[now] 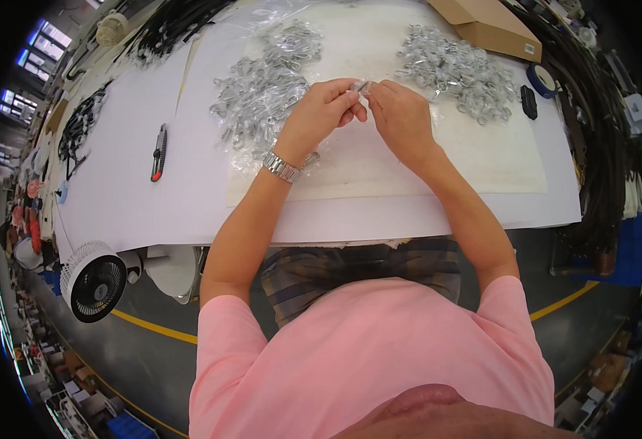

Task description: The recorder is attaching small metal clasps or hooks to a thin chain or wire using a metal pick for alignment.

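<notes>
My left hand (pixel 326 110) and my right hand (pixel 401 117) meet above the middle of the white table (pixel 116 197), fingertips pinched together on one small silvery metal clip (pixel 363 87). A metal watch sits on my left wrist. To the left of my hands lies a heap of the same silvery clips (pixel 259 88) on clear plastic. A second heap of clips (pixel 460 69) lies to the right. Both heaps rest on a cream sheet (pixel 482 157).
A red and black utility knife (pixel 159 152) lies left of the sheet. A cardboard box (pixel 489 25), a blue tape roll (pixel 540 79) and a small black object (pixel 529 102) sit at the far right. Black straps (pixel 80 128) cover the left edge. A white fan (pixel 93 282) stands below the table.
</notes>
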Tool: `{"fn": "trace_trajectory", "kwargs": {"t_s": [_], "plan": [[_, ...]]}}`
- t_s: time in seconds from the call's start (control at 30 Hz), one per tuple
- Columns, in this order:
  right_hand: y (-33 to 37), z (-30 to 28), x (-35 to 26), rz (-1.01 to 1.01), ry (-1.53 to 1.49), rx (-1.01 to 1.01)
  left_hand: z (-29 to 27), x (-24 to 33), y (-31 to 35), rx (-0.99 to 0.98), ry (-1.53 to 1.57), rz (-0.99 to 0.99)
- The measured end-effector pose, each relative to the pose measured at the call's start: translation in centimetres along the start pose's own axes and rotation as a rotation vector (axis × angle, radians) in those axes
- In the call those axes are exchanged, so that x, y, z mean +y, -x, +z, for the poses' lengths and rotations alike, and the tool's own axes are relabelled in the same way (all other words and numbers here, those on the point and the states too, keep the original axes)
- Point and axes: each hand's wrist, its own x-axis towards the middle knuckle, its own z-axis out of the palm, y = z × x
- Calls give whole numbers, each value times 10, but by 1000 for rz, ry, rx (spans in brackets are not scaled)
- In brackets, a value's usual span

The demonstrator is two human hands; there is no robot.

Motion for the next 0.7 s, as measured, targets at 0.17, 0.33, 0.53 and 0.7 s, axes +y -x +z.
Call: {"fn": "trace_trajectory", "kwargs": {"t_s": [0.17,0.33,0.53,0.7], "plan": [[1,0,-2,-25,52,18,15,-3,2,162,-238,94],[3,4,0,-26,34,21,12,-3,0,219,-209,25],[-21,-23,36,60,361,342,-19,2,-1,134,285,-112],[1,-3,56,110,106,149,-33,-1,-1,415,403,90]]}}
